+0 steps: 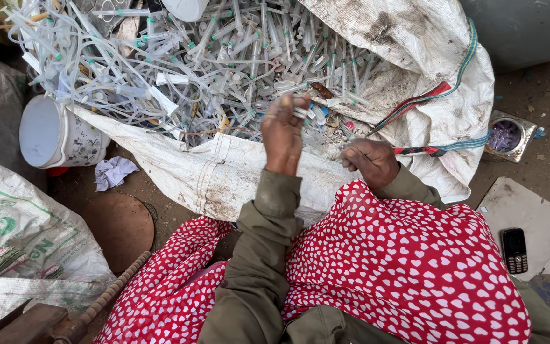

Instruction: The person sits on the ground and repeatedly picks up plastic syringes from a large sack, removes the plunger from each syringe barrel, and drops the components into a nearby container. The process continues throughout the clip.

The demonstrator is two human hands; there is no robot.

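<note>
Nearest us, our lap is covered by a red cloth with white hearts (408, 267), and both olive sleeves reach forward from it. Our left hand (284, 130) is raised over the near edge of the white sack (224, 172), fingers (297, 105) pinched shut on a small clear syringe piece (302, 113); how it points we cannot tell, too little of it shows. Our right hand (370, 160) rests lower and to the right on the sack's edge, fingers curled; whether they grip anything we cannot tell. Just beyond both hands lies the heap of syringes (224, 64), their long barrels running mostly away from us, many tilted left or right, tangled with clear tubing. The left hand is the nearer to the heap. Left of the sack stands a white bucket (58, 134); on the floor at the right lies a black phone (514, 250).
</note>
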